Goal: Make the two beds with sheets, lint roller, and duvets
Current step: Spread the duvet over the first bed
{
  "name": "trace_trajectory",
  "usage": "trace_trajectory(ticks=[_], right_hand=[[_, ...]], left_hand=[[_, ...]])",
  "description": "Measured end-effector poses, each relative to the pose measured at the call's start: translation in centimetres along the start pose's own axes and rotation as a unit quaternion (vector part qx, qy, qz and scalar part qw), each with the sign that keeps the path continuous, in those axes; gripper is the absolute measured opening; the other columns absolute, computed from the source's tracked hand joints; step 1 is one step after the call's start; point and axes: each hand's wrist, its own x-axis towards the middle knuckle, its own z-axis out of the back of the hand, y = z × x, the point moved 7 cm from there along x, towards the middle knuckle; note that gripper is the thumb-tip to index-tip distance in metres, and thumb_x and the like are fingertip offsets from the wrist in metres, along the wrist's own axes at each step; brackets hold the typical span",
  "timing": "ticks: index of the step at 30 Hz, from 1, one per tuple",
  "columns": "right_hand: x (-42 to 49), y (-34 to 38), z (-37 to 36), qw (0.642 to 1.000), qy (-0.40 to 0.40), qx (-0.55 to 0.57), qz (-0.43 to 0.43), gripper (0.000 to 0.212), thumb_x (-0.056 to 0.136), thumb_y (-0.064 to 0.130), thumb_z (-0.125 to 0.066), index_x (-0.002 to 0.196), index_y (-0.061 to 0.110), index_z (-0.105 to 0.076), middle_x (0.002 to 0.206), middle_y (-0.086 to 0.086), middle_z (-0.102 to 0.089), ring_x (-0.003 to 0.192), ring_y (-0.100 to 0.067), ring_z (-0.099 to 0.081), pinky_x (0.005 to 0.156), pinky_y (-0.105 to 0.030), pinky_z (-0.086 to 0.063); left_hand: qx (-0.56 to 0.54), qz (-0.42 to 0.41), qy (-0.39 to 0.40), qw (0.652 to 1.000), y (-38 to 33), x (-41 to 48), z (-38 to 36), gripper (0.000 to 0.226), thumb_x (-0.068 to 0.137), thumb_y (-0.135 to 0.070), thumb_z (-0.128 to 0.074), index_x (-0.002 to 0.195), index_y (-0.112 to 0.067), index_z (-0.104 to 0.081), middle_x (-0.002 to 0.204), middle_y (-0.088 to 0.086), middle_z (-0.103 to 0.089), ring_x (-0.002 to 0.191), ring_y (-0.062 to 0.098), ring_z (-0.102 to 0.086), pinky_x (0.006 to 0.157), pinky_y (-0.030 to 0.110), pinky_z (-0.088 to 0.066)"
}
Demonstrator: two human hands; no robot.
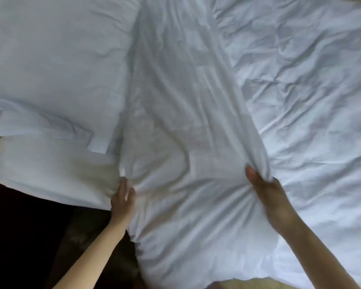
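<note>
On the sheet (pixel 186 101), right grip (pixel 267 190) tight round a bunch, left grip (pixel 122 199) straight-fingered, flat.

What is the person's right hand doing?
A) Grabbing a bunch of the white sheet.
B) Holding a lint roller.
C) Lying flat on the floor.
A: the right hand has its fingers curled round a gathered bunch of the white sheet, and creases fan out from the grip.
</note>
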Motion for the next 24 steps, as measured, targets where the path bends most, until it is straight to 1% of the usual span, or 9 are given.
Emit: trace_trajectory(ticks=[2, 5, 6, 8, 10, 12, 16, 20, 24], right_hand=[[-3.3, 0.0, 6.7, 0.994, -0.061, 0.087, -0.020, 0.037, 0.078, 0.043, -0.067, 0.091, 0.009, -0.066, 0.073, 0.001, -0.074, 0.070, -0.011, -0.070, 0.059, -0.019, -0.056], [-6.6, -3.4, 14.3, 0.985, -0.133, 0.011, -0.110, 0.110, 0.014, 0.083, -0.070, 0.088, 0.003, -0.060, 0.064, -0.005, -0.068, 0.071, -0.027, -0.063, 0.058, -0.028, -0.051], [-7.3, -5.0, 15.5, 0.981, -0.139, -0.012, -0.135, 0.120, 0.010, 0.087, -0.065, 0.093, 0.001, -0.058, 0.070, -0.009, -0.063, 0.079, -0.026, -0.057, 0.059, -0.029, -0.045], [-8.0, -8.5, 17.0, 0.973, -0.162, -0.023, -0.164, 0.107, 0.056, 0.075, -0.066, 0.115, -0.013, -0.052, 0.092, -0.021, -0.057, 0.090, -0.028, -0.051, 0.063, -0.035, -0.040], [-7.6, -13.0, 19.4, 0.957, -0.222, 0.048, -0.182, 0.071, 0.094, 0.045, -0.046, 0.143, -0.002, -0.028, 0.123, -0.033, -0.049, 0.107, -0.036, -0.055, 0.081, -0.039, -0.042], [-5.9, -14.3, 18.6, 0.963, -0.205, -0.027, -0.175, 0.047, 0.094, 0.048, -0.033, 0.136, 0.026, -0.030, 0.122, -0.031, -0.052, 0.112, -0.041, -0.056, 0.082, -0.033, -0.044], [-4.6, -14.6, 16.8, 0.958, -0.139, -0.122, -0.220, 0.053, 0.083, 0.048, -0.061, 0.101, -0.003, -0.057, 0.069, -0.008, -0.051, 0.066, -0.025, -0.050, 0.056, -0.031, -0.035], [-4.1, -13.6, 14.7, 0.972, -0.142, -0.041, -0.185, 0.035, 0.085, 0.040, -0.065, 0.095, 0.007, -0.063, 0.080, -0.008, -0.064, 0.072, -0.022, -0.058, 0.060, -0.033, -0.042], [-4.2, -12.8, 11.1, 0.971, -0.119, -0.013, -0.207, 0.053, 0.077, 0.051, -0.068, 0.097, 0.001, -0.068, 0.079, -0.008, -0.073, 0.077, -0.026, -0.068, 0.074, -0.036, -0.052]], left_hand=[[-0.045, -0.013, 0.035, 0.998, -1.4, -2.3, -1.4, 0.052, 0.099, -0.040, -0.039, 0.147, -0.038, -0.018, 0.155, 0.001, -0.023, 0.138, 0.025, -0.031, 0.113, 0.044, -0.027], [-0.078, -0.017, 0.089, 0.993, -3.3, -5.4, -4.5, 0.062, 0.097, -0.043, -0.043, 0.150, -0.029, -0.015, 0.153, 0.001, -0.026, 0.136, 0.026, -0.034, 0.109, 0.041, -0.032], [-0.064, -0.026, 0.097, 0.993, -3.7, -6.0, -5.4, 0.063, 0.096, -0.042, -0.045, 0.150, -0.025, -0.018, 0.152, 0.002, -0.028, 0.136, 0.025, -0.034, 0.107, 0.039, -0.032], [-0.041, -0.019, 0.071, 0.996, -3.4, -6.9, -6.6, 0.063, 0.093, -0.040, -0.052, 0.146, -0.015, -0.029, 0.147, 0.005, -0.035, 0.133, 0.026, -0.037, 0.105, 0.035, -0.032], [-0.044, 0.027, 0.038, 0.998, -1.9, -7.4, -6.9, 0.070, 0.087, -0.042, -0.061, 0.143, -0.009, -0.035, 0.145, 0.011, -0.039, 0.130, 0.029, -0.040, 0.105, 0.037, -0.035], [-0.050, 0.095, 0.039, 0.994, -0.2, -7.9, -7.2, 0.082, 0.082, -0.048, -0.065, 0.145, -0.009, -0.031, 0.146, 0.013, -0.037, 0.132, 0.031, -0.038, 0.106, 0.040, -0.035], [-0.024, 0.100, 0.103, 0.989, 0.5, -7.8, -7.1, 0.068, 0.093, -0.041, -0.054, 0.147, -0.008, -0.028, 0.147, 0.013, -0.037, 0.135, 0.030, -0.035, 0.105, 0.038, -0.032], [-0.109, 0.077, 0.157, 0.979, -1.3, -9.4, -5.3, 0.030, 0.093, -0.038, -0.051, 0.117, -0.020, -0.053, 0.110, -0.003, -0.063, 0.115, 0.016, -0.055, 0.093, 0.030, -0.040], [-0.217, 0.106, 0.223, 0.945, -3.4, -12.3, -2.9, 0.038, 0.085, -0.044, -0.051, 0.112, -0.018, -0.061, 0.107, 0.002, -0.072, 0.096, 0.017, -0.069, 0.079, 0.033, -0.051]])
